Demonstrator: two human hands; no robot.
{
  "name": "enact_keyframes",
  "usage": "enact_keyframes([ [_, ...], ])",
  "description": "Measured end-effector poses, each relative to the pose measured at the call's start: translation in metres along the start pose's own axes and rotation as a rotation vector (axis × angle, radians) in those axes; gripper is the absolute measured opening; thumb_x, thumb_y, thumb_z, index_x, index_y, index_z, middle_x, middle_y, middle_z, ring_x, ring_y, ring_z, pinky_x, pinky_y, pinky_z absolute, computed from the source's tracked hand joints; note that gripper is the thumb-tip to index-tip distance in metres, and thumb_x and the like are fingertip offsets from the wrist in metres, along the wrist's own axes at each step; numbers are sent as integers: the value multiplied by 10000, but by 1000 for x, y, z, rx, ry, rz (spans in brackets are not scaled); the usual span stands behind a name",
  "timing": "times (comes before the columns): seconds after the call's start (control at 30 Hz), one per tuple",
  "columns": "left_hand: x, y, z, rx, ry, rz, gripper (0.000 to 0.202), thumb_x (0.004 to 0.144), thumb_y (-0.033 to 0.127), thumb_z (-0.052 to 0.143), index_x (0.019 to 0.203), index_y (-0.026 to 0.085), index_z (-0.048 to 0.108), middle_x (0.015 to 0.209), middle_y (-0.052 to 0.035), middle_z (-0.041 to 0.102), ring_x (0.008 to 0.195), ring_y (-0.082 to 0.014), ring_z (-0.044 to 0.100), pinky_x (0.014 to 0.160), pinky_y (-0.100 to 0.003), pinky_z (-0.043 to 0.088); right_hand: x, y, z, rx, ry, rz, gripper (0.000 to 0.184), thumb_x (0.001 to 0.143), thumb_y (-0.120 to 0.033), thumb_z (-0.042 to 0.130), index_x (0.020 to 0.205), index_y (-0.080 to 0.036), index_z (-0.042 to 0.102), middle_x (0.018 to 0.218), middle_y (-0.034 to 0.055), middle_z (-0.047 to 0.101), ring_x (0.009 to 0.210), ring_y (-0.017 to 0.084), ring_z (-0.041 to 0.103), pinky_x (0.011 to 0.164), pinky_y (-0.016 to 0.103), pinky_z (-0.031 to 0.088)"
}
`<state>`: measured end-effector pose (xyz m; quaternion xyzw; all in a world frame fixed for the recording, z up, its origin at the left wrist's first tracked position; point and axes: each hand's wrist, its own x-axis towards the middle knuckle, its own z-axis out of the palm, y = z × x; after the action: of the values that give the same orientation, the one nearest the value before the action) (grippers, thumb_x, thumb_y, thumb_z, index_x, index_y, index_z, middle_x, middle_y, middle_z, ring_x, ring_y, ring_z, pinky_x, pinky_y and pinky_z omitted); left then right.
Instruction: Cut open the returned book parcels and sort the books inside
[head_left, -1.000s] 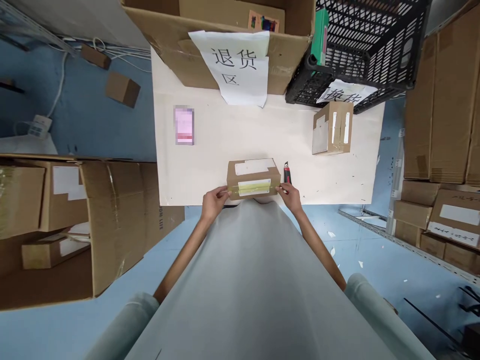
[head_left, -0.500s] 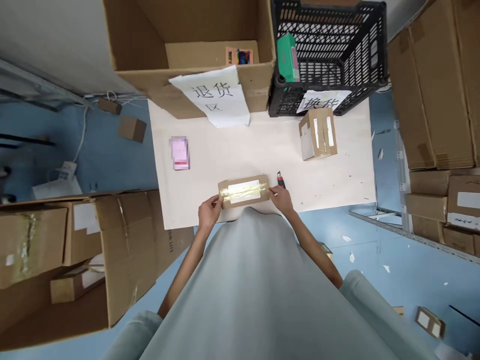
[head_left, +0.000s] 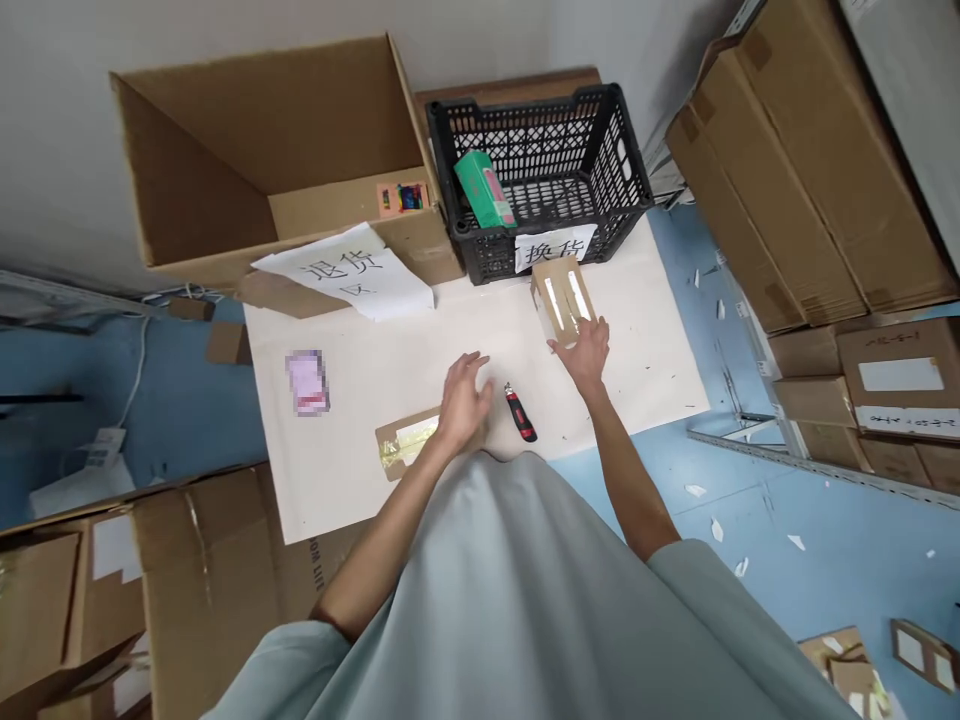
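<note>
A small brown cardboard box (head_left: 564, 290) with white label strips stands in front of the black crate. My right hand (head_left: 588, 358) is at its near side, fingers spread and thumb apart; whether the fingertips press on it I cannot tell. My left hand (head_left: 465, 405) is open, fingers loosely bent, above the right end of a flat cardboard package (head_left: 397, 438). That package lies near the table's front edge, with a white label and shiny clear tape, partly hidden by the hand and forearm. Between my hands lies a red and black utility knife (head_left: 520, 414).
A large open carton (head_left: 300, 225) with a paper sign and a black plastic crate (head_left: 540, 235) holding a green box (head_left: 484, 188) stand at the back. A pinkish blurred item (head_left: 307, 383) lies left on the white table (head_left: 330, 490). Stacked cartons (head_left: 817, 190) rise at right.
Both hands have let go of the flat package, which stays on the table. My right hand has moved forward to the small box; my left has moved right. The view has turned and shifted.
</note>
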<state>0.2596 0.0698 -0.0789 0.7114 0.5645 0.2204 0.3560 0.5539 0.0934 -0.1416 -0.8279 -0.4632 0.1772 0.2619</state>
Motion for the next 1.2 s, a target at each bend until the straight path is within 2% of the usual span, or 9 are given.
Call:
enact_keyframes([
  [0.13,19,34,26,-9,-82,82,411,1103,355,617,1493,273,713,1650,-138,666,1638,-379,523,1384,-655,419,5,2,3,5,-75,39,774,857,-379,956,1525,-201,608,1746,294,404,1597,487,391,1254,666,476],
  [0.27,7,33,31,-4,-110,61,405,1107,374,610,1482,275,724,1645,-130,677,1644,-383,521,1373,-661,439,-14,-7,8,-17,-92,9,760,874,-365,924,1547,-218,603,1621,229,504,1529,416,461,1242,579,524],
  [0.43,-34,-1,13,53,-22,-65,406,1094,390,584,1441,244,736,1613,-147,699,1590,-380,575,1352,-666,462,-35,-35,32,-36,-139,-38,723,932,-423,878,1563,-241,576,1628,197,482,1535,391,443,1182,545,578],
  [0.63,-106,-59,-22,94,214,-226,422,1080,453,601,1417,227,719,1561,-176,705,1535,-382,622,1347,-629,469,-34,-69,54,-143,-160,-74,817,966,-460,868,1639,-166,510,1737,296,399,1593,435,401,1246,601,514],
  [0.77,-155,-95,-39,100,370,-388,483,1030,410,649,1473,219,670,1542,-195,695,1530,-383,618,1346,-604,469,-63,-58,53,-195,-75,-232,727,1108,-512,661,1687,-120,461,1811,320,313,1689,447,309,1316,655,421],
  [0.87,-180,-116,-45,50,415,-536,569,994,439,701,1505,197,646,1573,-222,678,1523,-399,630,1307,-607,510,-105,-37,54,-166,-188,-326,552,1173,-478,496,1603,-136,547,1651,288,524,1555,387,506,1263,569,492],
  [1.0,-186,-135,-47,-124,363,-635,550,991,446,703,1474,187,657,1556,-215,716,1391,-361,739,1231,-575,585,-151,-10,69,-261,-458,-135,587,1053,-449,666,1534,-125,567,1491,258,632,1378,369,628,1120,478,577],
  [1.1,-182,-143,-47,-227,310,-606,488,981,411,711,1419,197,693,1473,-177,780,1290,-326,793,1196,-545,615,-163,1,78,-278,-514,54,554,951,-382,720,1439,-148,603,1484,247,641,1357,369,628,1103,466,562],
  [1.2,-180,-148,-48,-307,293,-563,446,988,391,706,1389,196,723,1430,-163,805,1249,-310,809,1139,-518,654,-165,2,79,-249,-521,117,410,903,-344,686,1278,-180,656,1346,186,721,1216,322,688,1050,429,567],
])
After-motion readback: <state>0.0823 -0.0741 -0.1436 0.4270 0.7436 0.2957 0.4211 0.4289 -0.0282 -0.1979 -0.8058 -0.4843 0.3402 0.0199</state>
